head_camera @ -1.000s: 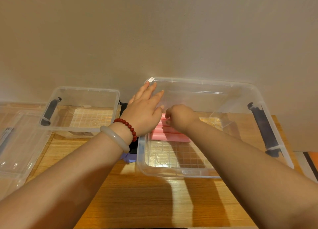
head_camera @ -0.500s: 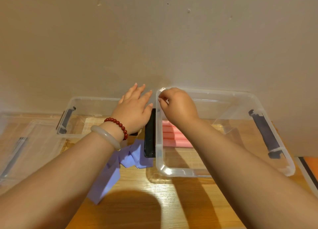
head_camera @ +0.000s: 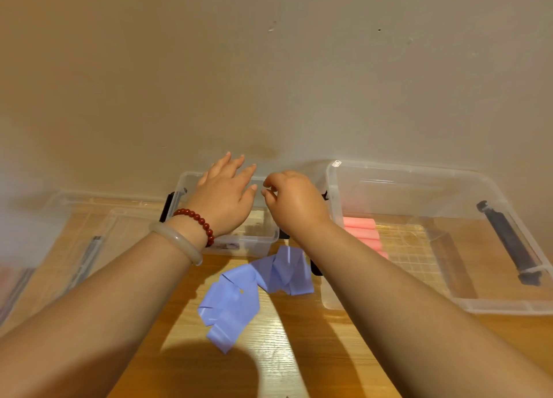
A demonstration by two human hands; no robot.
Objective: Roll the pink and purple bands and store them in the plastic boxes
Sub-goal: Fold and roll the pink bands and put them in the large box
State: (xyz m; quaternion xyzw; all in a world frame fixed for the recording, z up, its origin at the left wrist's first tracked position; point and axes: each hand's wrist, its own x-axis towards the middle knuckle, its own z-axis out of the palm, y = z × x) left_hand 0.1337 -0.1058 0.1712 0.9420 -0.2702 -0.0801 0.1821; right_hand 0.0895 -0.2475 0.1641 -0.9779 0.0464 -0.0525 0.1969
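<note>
Hands first: we see the left hand (head_camera: 227, 198) held flat above the small plastic box (head_camera: 250, 245), its fingers (head_camera: 236, 170) straight, spread and holding nothing. Just to their right, the right hand (head_camera: 296, 204) has its fingers (head_camera: 273, 180) curled in toward the thumb, and we see nothing between them (whether a fingertip brushes the box rim we cannot tell). The two sets of fingers are close together but apart.

The purple band (head_camera: 254, 282) lies unrolled and crumpled on the counter (head_camera: 299, 355). It is nearer to us than either set of fingers, between the two forearms, and neither hand touches it. Its far end reaches the gap between the two boxes, below the right wrist.

To the right of the right fingers stands the large plastic box (head_camera: 419, 170), its far side close to the wall (head_camera: 269, 68). Inside it, at its left end, pink rolls (head_camera: 360, 233) lie side by side on the box floor, partly hidden by the right forearm. A black handle (head_camera: 505, 242) sits on the box's right end, well away from the fingers.

Left of the left fingers, a clear lid (head_camera: 89, 218) lies on the counter, blurred. On the left wrist we note a red bead bracelet (head_camera: 199, 219) and, nearer to us, a pale bangle (head_camera: 176, 239).
</note>
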